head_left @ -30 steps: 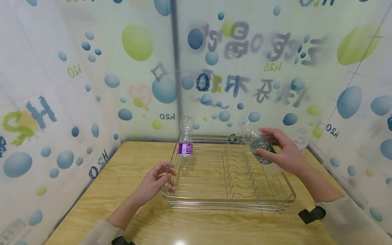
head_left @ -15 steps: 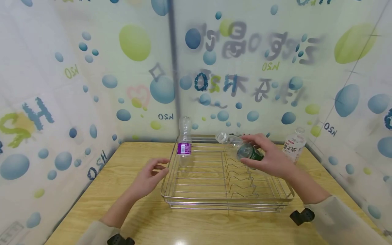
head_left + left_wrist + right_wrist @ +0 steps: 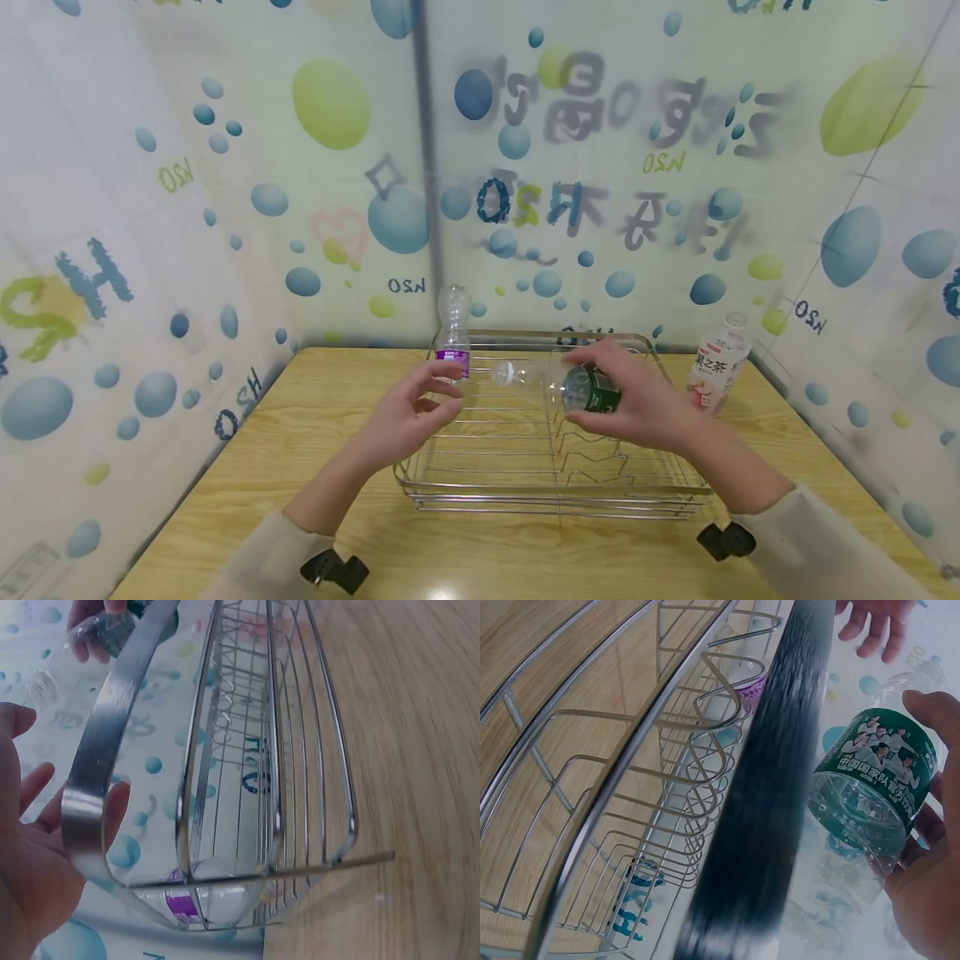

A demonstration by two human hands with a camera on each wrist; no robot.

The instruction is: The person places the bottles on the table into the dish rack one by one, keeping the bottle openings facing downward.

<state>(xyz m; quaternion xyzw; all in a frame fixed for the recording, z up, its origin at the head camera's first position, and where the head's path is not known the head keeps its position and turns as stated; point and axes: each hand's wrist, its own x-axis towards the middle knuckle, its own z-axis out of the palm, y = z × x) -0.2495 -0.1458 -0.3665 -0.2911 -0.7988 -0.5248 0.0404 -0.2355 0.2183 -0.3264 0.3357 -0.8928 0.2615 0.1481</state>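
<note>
My right hand [image 3: 637, 396] grips a clear plastic bottle with a green label [image 3: 889, 754], tilted on its side above the metal dish rack [image 3: 555, 490]. The bottle's neck [image 3: 506, 373] points left, toward my left hand [image 3: 412, 410]. That hand holds nothing; its fingers are spread and loosely bent over the rack's left side. Behind its fingertips a clear bottle with a purple label [image 3: 453, 321] stands upright in the rack's back left corner, its lower part hidden by the hand in the head view. Thumb and fingers of the right hand wrap the green label.
A bottle with a white and pink label [image 3: 717, 367] stands on the wooden table [image 3: 315, 533] right of the rack. Wavy wire dividers [image 3: 596, 467] run along the rack's right half. Printed curtains [image 3: 337, 200] enclose the table at the back and sides.
My right hand has carried the green-labelled bottle left and down over the rack, tipping it from upright toward level. My left hand has lately moved right and up, toward the bottle's neck.
</note>
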